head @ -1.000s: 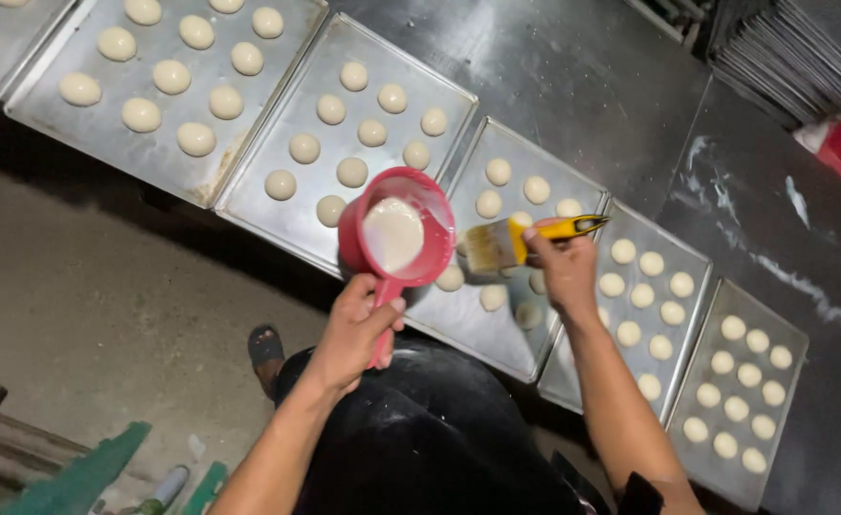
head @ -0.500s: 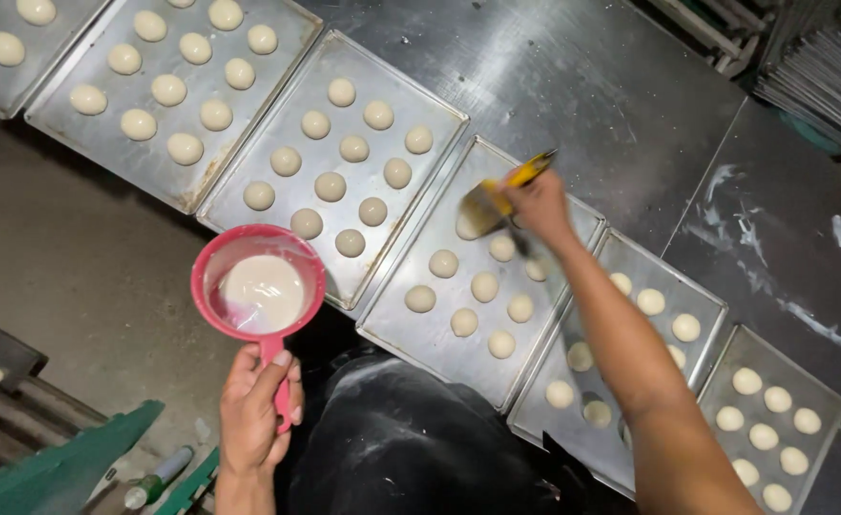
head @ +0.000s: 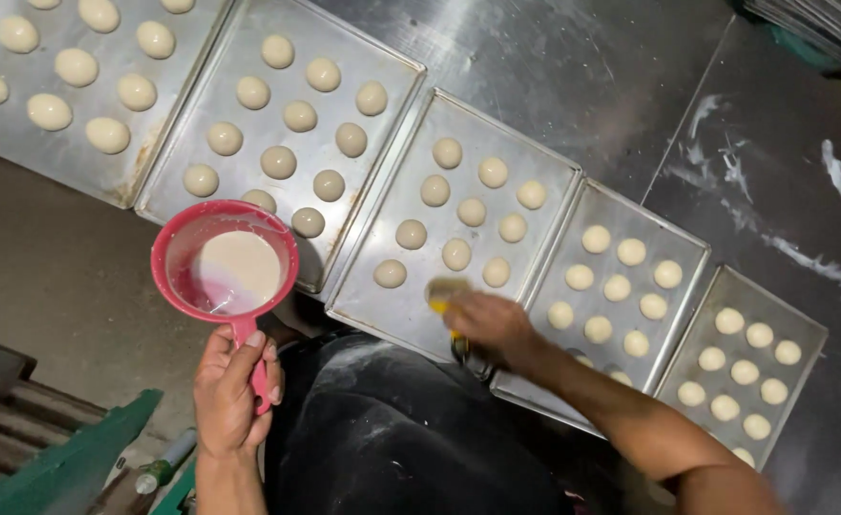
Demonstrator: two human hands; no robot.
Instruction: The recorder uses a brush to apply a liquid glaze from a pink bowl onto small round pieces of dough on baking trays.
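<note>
Two hands at work: the left hand grips the handle of a red ladle-cup, held level just off the table's near edge, while the right hand is closed around a yellow-handled brush pressed down on the middle tray. Pale, creamy liquid pools in the cup's bowl, streaking its pink wall. Bristles look blurred, touching the tray's near rim beside a dough ball.

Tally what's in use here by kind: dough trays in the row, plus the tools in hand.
Trays: 5
Scoop: 1
Brush: 1
Total: 7
</note>
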